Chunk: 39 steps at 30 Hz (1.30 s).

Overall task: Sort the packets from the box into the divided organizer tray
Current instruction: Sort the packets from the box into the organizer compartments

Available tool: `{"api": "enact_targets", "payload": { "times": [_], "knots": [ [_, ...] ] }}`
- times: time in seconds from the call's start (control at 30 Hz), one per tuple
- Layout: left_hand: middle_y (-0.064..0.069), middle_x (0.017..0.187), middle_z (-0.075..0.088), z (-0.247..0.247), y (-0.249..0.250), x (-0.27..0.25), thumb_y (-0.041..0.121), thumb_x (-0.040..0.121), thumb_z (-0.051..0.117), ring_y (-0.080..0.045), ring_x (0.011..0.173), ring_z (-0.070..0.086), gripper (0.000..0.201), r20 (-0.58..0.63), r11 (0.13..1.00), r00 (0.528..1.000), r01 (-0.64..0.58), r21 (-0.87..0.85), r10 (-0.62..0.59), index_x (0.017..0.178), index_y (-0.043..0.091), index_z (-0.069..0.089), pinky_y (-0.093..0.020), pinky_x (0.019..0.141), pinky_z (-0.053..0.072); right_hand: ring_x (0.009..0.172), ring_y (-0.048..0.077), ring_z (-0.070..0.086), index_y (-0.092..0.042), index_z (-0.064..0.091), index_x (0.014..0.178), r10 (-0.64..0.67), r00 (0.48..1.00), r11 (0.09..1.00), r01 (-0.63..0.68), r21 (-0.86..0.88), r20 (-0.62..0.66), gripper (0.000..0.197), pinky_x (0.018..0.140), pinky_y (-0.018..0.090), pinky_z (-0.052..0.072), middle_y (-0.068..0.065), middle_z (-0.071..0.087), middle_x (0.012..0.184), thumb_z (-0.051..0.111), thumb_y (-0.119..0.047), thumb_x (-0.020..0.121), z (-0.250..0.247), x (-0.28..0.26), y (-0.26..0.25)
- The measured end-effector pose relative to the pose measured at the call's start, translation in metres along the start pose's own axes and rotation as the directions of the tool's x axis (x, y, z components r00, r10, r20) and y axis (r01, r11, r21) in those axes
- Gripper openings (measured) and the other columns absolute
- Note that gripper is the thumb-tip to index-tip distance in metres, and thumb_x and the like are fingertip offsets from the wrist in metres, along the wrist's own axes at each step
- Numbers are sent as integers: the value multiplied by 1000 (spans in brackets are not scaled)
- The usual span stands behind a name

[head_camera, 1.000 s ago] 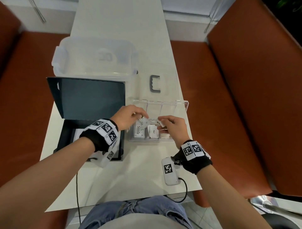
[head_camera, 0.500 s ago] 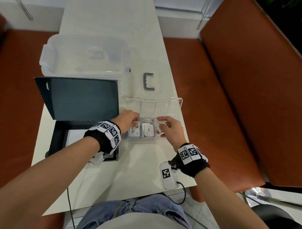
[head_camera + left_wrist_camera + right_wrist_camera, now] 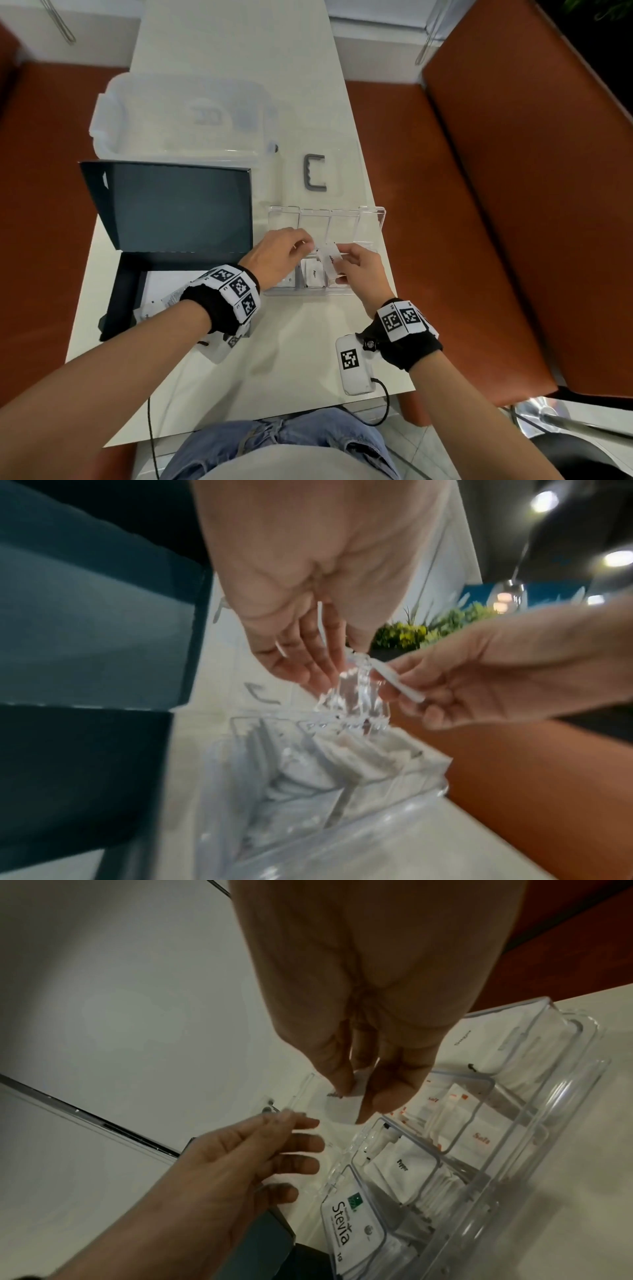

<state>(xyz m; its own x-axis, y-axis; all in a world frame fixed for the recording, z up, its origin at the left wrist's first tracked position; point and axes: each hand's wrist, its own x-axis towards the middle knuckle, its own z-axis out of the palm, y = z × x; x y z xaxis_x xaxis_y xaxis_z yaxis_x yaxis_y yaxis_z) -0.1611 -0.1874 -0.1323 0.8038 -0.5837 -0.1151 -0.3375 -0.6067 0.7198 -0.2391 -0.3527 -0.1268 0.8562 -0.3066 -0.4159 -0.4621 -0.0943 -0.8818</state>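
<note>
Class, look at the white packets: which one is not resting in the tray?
The packet pinched in the right hand, held above the tray; the others lie inside compartments.

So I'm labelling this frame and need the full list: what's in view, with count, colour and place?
organizer tray: one, clear, divided, table centre
Stevia packets: several, white, near-left compartment
Pepper packets: several, white, near-middle compartment
Salt packets: several, white with red print, near-right compartment
held packet: one, white, above the tray
box: one, dark, lid open, left of the tray, more packets inside
storage bin: one, clear, behind the box
handle: one, grey, behind the tray
table: one, white
benches: orange-brown, both sides
left hand: fingers relaxed, over the tray
right hand: pinches the held packet
</note>
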Motion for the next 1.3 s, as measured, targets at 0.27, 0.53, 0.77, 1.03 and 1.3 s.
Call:
{"api": "enact_targets", "payload": {
  "times": [0.27, 0.53, 0.77, 1.03, 1.3],
  "knots": [
    [6, 64, 60, -3, 20, 11, 20, 93, 62, 3, 52, 51, 10, 66, 987, 998, 24, -161, -14, 90, 12, 66, -7, 54, 35, 78, 10, 64, -19, 67, 105, -168, 985, 960, 154, -235, -40, 20, 75, 22, 54, -4, 66, 90, 68, -19, 85, -3, 6, -16],
    [1, 103, 71, -3, 17, 11, 26, 95, 58, -21, 95, 64, 18, 64, 973, 998, 3, 229, -18, 109, 19, 66, -35, 87, 49, 76, 8, 62, -12, 73, 91, -271, 962, 837, 243, -490, 13, 9, 66, 2, 41, 1, 72, 84, 67, -10, 85, -15, 25, -30],
    [0, 117, 56, 20, 6, 4, 41, 95, 53, -21, 112, 48, 31, 112, 732, 993, -60, 679, -22, 119, 25, 63, -34, 93, 31, 81, 16, 59, -10, 72, 96, -107, 983, 772, 176, -610, 149, 12, 74, 23, 45, 9, 70, 90, 64, -9, 88, -11, 36, -24],
    [2, 116, 59, 23, 8, 1, 42, 92, 55, -21, 108, 50, 36, 47, 842, 998, 5, 540, -36, 124, 26, 59, -35, 92, 32, 72, 20, 61, -6, 69, 89, -71, 992, 823, 115, -556, 100, 12, 73, 31, 53, 9, 69, 77, 57, -6, 85, -3, 41, -21],
    [0, 80, 62, 12, 13, 9, 13, 94, 59, -15, 72, 56, 9, -48, 974, 986, 147, -172, -157, 102, 16, 58, -23, 66, 43, 70, 20, 68, -17, 60, 98, -45, 998, 950, 57, -308, 46, 16, 66, 31, 57, 4, 70, 78, 61, -11, 84, -9, 31, -14]
  ]
}}
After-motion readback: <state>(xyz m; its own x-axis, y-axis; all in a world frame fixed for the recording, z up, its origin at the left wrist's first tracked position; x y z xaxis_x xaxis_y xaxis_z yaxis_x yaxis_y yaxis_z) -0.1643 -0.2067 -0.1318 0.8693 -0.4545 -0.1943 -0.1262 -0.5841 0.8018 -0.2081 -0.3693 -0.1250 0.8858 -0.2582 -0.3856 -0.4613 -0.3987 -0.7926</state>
